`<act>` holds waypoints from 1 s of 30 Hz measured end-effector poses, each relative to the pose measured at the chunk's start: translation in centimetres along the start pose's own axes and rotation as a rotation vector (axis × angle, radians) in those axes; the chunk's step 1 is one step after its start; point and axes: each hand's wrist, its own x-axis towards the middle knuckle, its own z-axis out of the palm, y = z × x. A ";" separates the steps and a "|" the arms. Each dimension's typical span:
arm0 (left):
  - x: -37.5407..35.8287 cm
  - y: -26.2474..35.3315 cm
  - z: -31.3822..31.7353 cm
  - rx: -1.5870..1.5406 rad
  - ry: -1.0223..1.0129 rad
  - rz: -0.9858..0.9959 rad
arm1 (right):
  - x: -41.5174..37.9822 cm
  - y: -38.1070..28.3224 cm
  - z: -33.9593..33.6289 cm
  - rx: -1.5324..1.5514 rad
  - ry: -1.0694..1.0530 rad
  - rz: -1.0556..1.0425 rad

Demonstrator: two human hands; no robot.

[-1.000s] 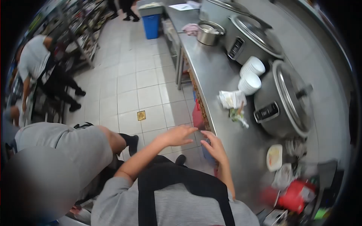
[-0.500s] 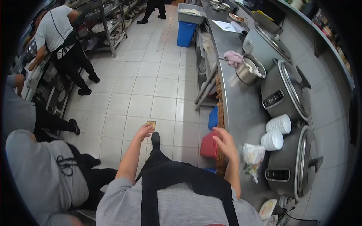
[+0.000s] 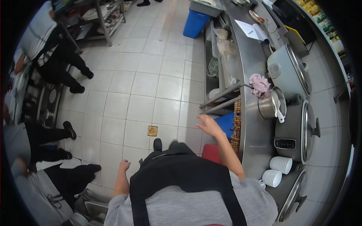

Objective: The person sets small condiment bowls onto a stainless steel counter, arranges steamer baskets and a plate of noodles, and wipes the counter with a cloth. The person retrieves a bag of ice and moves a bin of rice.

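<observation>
Right hand, fingers spread and empty, hovers beside the blue plastic bin under the steel tabletop; likely light, rigid, best gripped at its rim; left hand loosely curled, empty.

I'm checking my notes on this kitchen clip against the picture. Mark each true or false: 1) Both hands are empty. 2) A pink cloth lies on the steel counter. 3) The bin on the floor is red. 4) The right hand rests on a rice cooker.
1) True: the left hand and the right hand hold nothing.
2) True: the pink cloth lies on the steel counter, beside the metal pot.
3) False: the bin is blue.
4) False: the right hand is open in the air near the counter's edge, apart from the rice cooker.
</observation>
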 end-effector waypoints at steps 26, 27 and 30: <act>20.2 45.9 -10.8 -0.059 -0.105 0.350 | 23.9 41.6 -9.7 -0.101 0.753 1.087; 20.9 46.6 -11.0 -0.009 -0.135 0.345 | 24.3 37.9 -11.1 0.004 0.782 1.256; 23.4 49.9 -11.2 0.109 -0.246 0.416 | 23.6 35.8 -10.3 0.004 0.920 1.389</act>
